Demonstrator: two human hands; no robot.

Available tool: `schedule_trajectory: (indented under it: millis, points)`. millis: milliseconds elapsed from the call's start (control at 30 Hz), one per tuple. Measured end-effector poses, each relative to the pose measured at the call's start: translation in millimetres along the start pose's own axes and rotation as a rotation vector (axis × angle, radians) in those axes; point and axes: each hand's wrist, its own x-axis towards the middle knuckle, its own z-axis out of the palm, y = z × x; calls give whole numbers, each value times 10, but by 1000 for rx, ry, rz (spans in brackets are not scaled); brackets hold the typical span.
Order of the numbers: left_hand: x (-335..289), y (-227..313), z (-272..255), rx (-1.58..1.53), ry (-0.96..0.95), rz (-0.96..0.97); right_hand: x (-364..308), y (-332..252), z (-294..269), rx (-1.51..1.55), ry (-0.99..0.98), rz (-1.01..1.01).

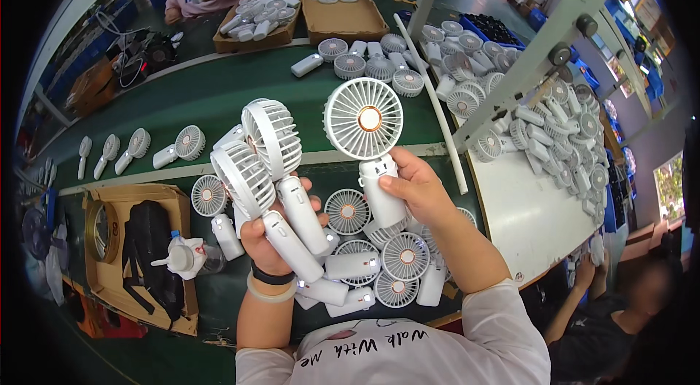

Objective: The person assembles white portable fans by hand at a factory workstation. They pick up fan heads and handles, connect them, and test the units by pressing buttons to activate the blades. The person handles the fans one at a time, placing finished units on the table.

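My left hand [267,248] is closed around the handles of two white handheld fans, a nearer fan [244,177] and a farther fan [271,138], their round grilles tilted up side by side. To the right, my right hand [421,188] grips the handle of another white handheld fan [364,122]. That one stands upright, its grille and orange-ringed centre turned toward me. Below both hands, a pile of similar fans [405,257] lies on the green table [240,312]. Beside my left hand another fan [209,197] rests on the table.
A row of fans [138,143] lies on the green belt [248,79]. At left sits a cardboard tray [191,239] with a black bag [157,254]. Large fan heaps [561,141] cover the right-hand table beyond a metal post [536,57]. Co-workers sit far left and lower right.
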Motion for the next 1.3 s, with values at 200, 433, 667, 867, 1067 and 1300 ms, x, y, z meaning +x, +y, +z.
schedule_trajectory:
  millis: [200, 433, 667, 867, 1067, 1300]
  points:
    - [14, -161, 55, 14, -38, -47, -65, 22, 18, -158, 87, -94]
    - [50, -218, -6, 8, -99, -63, -47, 99, -40, -99, 107, -62]
    - [112, -301, 13, 34, -32, -14, -12, 154, -119, -141, 134, -90]
    - [239, -416, 78, 136, -30, -47, -93, 179, -194, -125, 167, -37]
    - [216, -867, 404, 850, 35, -191, -563, 281, -116, -345, -25, -134]
    - [94, -168, 489, 1668, -262, -74, -1145, 197, -124, 986, -273, -213]
